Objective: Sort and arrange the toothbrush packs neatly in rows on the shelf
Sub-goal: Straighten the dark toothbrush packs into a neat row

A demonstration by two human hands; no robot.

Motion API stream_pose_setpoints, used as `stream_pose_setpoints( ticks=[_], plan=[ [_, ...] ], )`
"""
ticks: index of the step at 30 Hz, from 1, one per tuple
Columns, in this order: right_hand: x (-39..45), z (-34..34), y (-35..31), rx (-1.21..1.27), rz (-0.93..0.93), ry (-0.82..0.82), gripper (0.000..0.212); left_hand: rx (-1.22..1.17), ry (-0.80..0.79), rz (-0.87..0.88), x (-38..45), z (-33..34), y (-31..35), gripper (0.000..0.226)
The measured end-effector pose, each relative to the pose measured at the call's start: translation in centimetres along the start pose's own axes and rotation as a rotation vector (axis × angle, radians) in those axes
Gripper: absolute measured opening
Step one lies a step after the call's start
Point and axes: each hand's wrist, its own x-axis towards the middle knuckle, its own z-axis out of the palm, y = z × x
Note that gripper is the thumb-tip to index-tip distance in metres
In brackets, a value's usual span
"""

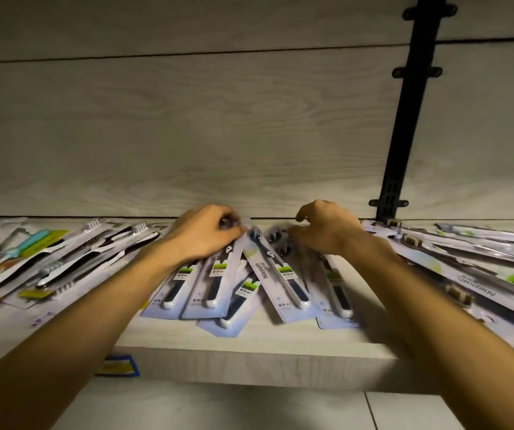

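Note:
Several pale blue toothbrush packs (283, 283) with dark brushes lie fanned out and overlapping in the middle of the light wooden shelf (249, 355). My left hand (206, 234) grips the top ends of the left packs near the back wall, fingers curled. My right hand (324, 231) pinches the top ends of the right packs, which look blurred. The packs' heads are partly hidden under both hands.
More packs with black-and-white brushes (72, 262) and a teal one lie heaped at the left. Another overlapping pile of packs (466, 262) fills the right. A black shelf upright (404, 119) runs up the back panel. A yellow-blue price tag (119, 366) hangs on the shelf's front edge.

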Motion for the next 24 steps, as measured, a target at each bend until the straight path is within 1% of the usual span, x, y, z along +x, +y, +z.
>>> stream_pose_setpoints(
  ticks=[1,3,5,8,9,11,13,15,18,22,24],
  plan=[
    [-0.1,0.0,-0.3,0.076,-0.052,-0.005,0.042,0.019,0.014,-0.008,0.1,0.0,0.0,0.032],
    [-0.3,0.2,-1.2,0.274,-0.145,-0.063,0.046,0.028,-0.001,-0.038,0.1,-0.1,-0.1,0.034],
    [-0.7,0.9,-2.0,0.354,-0.202,-0.121,0.05,0.006,-0.034,-0.065,0.1,0.0,-0.3,0.034],
    [-0.8,2.0,-2.5,0.27,-0.244,-0.153,0.048,-0.049,-0.045,-0.086,-0.2,-0.2,-0.5,0.03],
    [-0.8,2.1,-2.5,0.284,-0.239,-0.152,0.046,-0.07,-0.044,-0.091,-0.2,-0.3,-0.5,0.028],
    [-0.7,2.2,-2.4,0.326,-0.227,-0.116,0.041,-0.109,-0.047,-0.106,-0.3,-0.4,-0.5,0.024],
    [-0.6,2.3,-2.3,0.262,-0.225,-0.047,0.036,-0.116,-0.049,-0.127,-0.4,-0.5,-0.7,0.023],
    [-0.7,2.6,-2.3,0.187,-0.232,0.009,0.034,-0.09,-0.048,-0.141,-0.6,-0.5,-0.8,0.023],
    [-0.5,3.1,-2.3,0.149,-0.218,0.061,0.036,-0.04,-0.039,-0.119,-0.7,-0.3,-0.5,0.025],
    [-0.7,3.3,-2.5,0.148,-0.184,0.06,0.046,0.015,-0.028,-0.108,-0.7,0.0,-0.2,0.028],
    [-0.8,3.3,-2.6,0.141,-0.163,0.057,0.043,0.05,0.004,-0.139,-0.7,0.0,-0.2,0.029]
  ],
)
